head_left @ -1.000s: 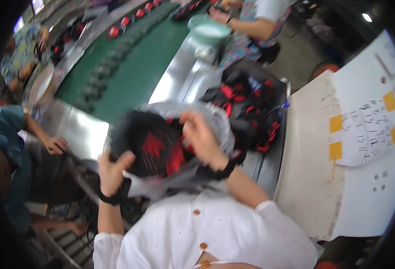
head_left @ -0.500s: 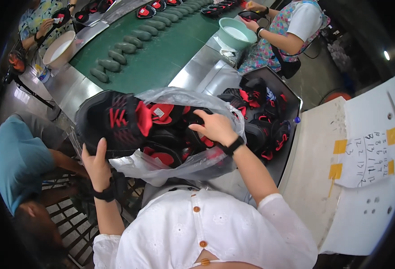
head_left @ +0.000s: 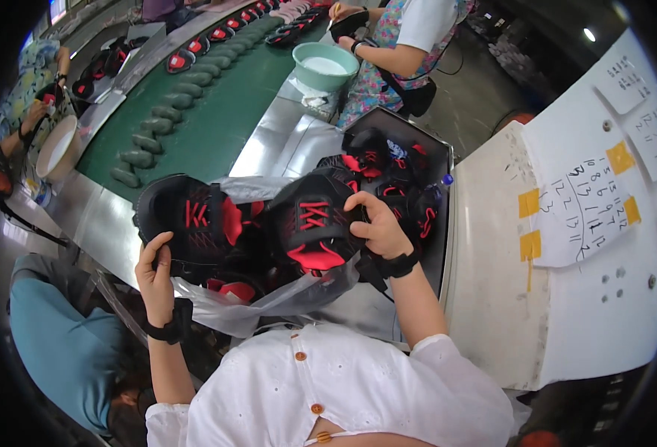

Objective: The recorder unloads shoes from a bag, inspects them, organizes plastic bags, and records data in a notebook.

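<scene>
My left hand grips a black shoe upper with red laces and a red lining, thumb and fingers at its near edge. In my right hand is a second black-and-red shoe upper, pinched at its right side, its red collar toward me. Both uppers are held over a clear plastic bag. More black uppers with red linings, one red piece among them, lie in the bag, partly hidden by the two in my hands.
Right of the bag, a metal tray holds more uppers. Ahead, a green conveyor belt carries grey-green shoe lasts and uppers. A green basin and a beige basin stand beside it. Co-workers sit on both sides; another person bends at left.
My right hand has lifted a shoe upper out of the bag and brought it beside the left one. The head view has shifted to the right.
</scene>
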The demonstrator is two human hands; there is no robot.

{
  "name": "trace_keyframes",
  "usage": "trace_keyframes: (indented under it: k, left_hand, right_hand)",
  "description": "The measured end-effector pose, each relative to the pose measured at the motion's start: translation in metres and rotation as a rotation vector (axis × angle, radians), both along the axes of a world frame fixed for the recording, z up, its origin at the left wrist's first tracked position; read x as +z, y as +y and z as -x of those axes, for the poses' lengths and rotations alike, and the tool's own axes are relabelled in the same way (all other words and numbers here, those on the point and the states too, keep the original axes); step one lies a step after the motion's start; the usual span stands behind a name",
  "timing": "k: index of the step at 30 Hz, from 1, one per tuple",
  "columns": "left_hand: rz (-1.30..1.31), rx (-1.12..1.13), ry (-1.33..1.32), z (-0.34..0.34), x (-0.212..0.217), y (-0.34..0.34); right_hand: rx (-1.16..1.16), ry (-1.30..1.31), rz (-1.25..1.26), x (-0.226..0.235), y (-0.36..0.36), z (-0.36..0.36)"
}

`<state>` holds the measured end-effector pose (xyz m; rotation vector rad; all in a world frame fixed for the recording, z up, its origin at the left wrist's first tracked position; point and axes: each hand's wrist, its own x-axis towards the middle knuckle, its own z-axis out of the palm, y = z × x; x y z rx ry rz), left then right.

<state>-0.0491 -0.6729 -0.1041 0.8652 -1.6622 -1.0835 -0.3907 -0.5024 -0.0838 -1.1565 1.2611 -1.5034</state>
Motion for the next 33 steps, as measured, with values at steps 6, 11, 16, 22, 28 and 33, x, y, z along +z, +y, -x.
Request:
trace_keyframes:
  k: [6,11,16,22,28,33]
  left_hand:
    - [-0.056,-0.15,-0.066,0.032,0.024,-0.008]
    - [0.054,-0.326,0.011,0.066,0.023,0.004]
    - [-0.137,-0.416,0.042,0.039,0.001,-0.018]
    - [-0.204,-0.125,-0.051,0.013,0.033,-0.096]
    - [-0.263,0.47,0.179,-0.095,-0.079,-0.28]
    - [-0.534,0.683,0.111,-0.134,-0.229,-0.349]
  right_hand:
    - [0.094,-1.217,-0.071,0.034,-0.001,-0.014]
    - [0.133,-0.19,0.073,-0.009,-0.062,-0.061]
    - [0.116,0.059,-0.096,-0.026,-0.072,-0.073]
    - [-0.102,0.429,0.153,-0.012,-0.108,-0.109]
    - [0.248,0.235,-0.372,-0.058,-0.086,-0.079]
    - [0.435,0.23,-0.532,-0.08,-0.056,-0.073]
